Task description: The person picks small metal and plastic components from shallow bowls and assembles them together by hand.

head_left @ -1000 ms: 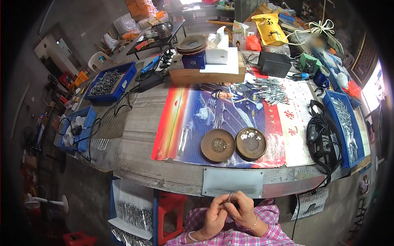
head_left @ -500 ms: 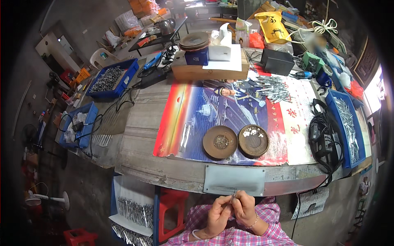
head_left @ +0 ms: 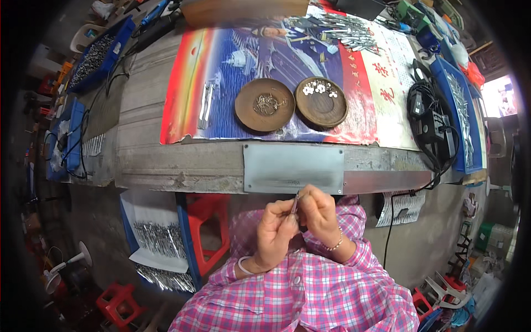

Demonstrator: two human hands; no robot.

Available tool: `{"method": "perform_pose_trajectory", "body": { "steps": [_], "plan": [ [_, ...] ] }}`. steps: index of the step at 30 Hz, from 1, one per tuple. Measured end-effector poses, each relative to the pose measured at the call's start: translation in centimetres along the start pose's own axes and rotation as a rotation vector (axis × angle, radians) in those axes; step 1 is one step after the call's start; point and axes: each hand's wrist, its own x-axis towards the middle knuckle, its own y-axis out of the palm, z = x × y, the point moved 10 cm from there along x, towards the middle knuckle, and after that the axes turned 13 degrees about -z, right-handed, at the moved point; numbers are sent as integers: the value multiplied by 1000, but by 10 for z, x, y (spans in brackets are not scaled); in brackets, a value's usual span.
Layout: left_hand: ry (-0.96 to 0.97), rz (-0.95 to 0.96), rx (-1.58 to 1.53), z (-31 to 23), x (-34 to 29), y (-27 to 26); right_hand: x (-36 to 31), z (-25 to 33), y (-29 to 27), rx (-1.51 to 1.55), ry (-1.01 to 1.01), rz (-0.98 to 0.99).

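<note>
My left hand (head_left: 276, 226) is closed round a slim silvery metal piece (head_left: 295, 206), which stands tilted upward between the fingers. At its upper end my right hand (head_left: 321, 213) is pinched shut, its fingertips touching the left ones; whatever tiny part it grips is hidden. Both hands are over my lap, just below the grey metal plate (head_left: 293, 166) fixed to the table's front edge. Beyond the plate sit two round brown dishes. The left dish (head_left: 246, 113) holds small brassy pins, the right dish (head_left: 326, 115) small white flower-shaped pieces.
Silvery metal tools (head_left: 354, 33) lie piled on the poster (head_left: 221, 119). Blue bins (head_left: 466, 157) with metal parts stand at both sides. Black cables (head_left: 428, 124) coil at the right. Below the table are a red stool (head_left: 204, 257) and a box of metal pieces (head_left: 160, 238).
The view has tipped downward, so table, dishes and hands appear higher in the picture. Both hands stay together on the metal piece, with the fingers slightly shifted.
</note>
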Motion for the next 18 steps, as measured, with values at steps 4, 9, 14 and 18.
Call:
{"method": "perform_pose_trajectory", "body": {
  "steps": [4,9,14,18],
  "plan": [
    [-71,18,-31,4,-2,-2,5,16,-3,40,-148,-45],
    [15,89,69,-2,-6,2,-10,47,1,-305,-536,-85],
    [5,-21,64,-1,-6,-5,-13,48,9,-415,-627,-111],
    [132,-21,237,-10,-4,-6,-13,46,13,-394,-625,-94]
  ]
}}
